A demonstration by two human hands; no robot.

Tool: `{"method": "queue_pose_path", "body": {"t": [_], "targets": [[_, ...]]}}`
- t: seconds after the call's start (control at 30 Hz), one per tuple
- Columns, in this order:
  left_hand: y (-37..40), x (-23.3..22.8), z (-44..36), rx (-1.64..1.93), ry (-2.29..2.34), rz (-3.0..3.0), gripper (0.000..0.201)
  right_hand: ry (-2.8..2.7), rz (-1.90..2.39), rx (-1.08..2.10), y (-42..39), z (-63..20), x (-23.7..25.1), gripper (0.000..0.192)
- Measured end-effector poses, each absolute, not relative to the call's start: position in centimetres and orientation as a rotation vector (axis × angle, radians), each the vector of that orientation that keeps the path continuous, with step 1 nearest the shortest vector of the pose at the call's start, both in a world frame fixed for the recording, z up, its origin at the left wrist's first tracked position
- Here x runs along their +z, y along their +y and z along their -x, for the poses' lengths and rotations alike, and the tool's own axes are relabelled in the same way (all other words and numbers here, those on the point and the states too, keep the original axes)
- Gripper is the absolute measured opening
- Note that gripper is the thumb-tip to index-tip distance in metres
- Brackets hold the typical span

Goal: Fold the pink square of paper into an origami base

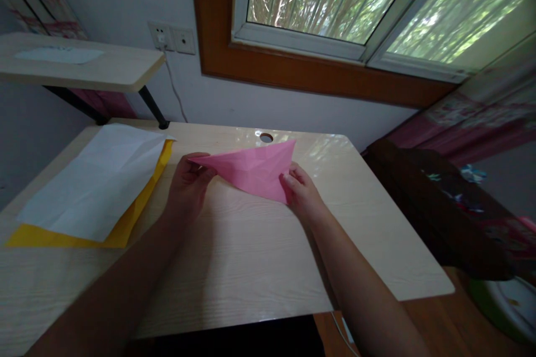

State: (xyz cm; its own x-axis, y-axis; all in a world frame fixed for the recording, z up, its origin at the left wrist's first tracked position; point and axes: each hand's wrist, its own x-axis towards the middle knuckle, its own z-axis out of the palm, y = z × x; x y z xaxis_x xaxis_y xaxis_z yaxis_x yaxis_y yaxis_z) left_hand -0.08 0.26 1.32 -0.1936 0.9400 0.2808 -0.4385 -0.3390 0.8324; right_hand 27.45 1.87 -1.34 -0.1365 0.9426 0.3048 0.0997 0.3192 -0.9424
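Head view: pinched folded pink paper triangle (251, 170) between left hand (188, 181) and right hand (299, 192), just above pale wooden desk (251, 245). Probably best kept taut, corners matched before creasing flat.

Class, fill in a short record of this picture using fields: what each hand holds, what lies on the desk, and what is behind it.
Left hand: pinches the left tip of the pink paper
Right hand: grips the pink paper's lower right corner
Pink paper: folded, creased, held just above the desk
Desk, left side: white sheet lying on a yellow sheet
Desk, far edge: round hole
Shelf: raised, at the left
Wall: socket with a cable
Behind: window, trees outside
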Motion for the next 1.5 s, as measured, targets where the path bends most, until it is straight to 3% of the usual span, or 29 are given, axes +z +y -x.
{"method": "queue_pose_path", "body": {"t": [0.13, 0.3, 0.5, 0.73, 0.93, 1.27, 1.5], "targets": [[-0.2, 1.7, 0.3, 1.678, 0.657, -0.949, 0.033, -1.348, 0.926, 1.345, 1.6, -27.3, -1.0, 0.06], [-0.3, 1.8, 0.5, 1.665, 0.648, -0.933, 0.032, -1.325, 0.861, 1.508, 0.8, -27.0, -0.5, 0.086], [0.2, 1.4, 0.2, 1.63, 0.761, -0.947, 0.031, -1.197, 0.888, 1.551, 0.6, -26.7, 0.2, 0.071], [0.9, -0.3, 0.0, 1.616, 0.941, -0.989, 0.03, -1.069, 0.978, 1.51, 0.2, -26.0, 0.3, 0.03], [0.9, 0.1, 0.2, 1.617, 0.95, -0.96, 0.028, -1.226, 1.062, 1.194, -0.5, -25.5, 0.4, 0.024], [0.7, 0.8, 0.6, 1.687, 0.983, -0.939, 0.025, -1.775, 0.995, 0.309, -0.9, -26.2, 1.9, 0.016], [0.7, 1.1, 0.9, 1.701, 0.985, -0.905, 0.024, -1.844, 0.93, 0.238, -1.2, -26.3, 2.2, 0.014]]}}
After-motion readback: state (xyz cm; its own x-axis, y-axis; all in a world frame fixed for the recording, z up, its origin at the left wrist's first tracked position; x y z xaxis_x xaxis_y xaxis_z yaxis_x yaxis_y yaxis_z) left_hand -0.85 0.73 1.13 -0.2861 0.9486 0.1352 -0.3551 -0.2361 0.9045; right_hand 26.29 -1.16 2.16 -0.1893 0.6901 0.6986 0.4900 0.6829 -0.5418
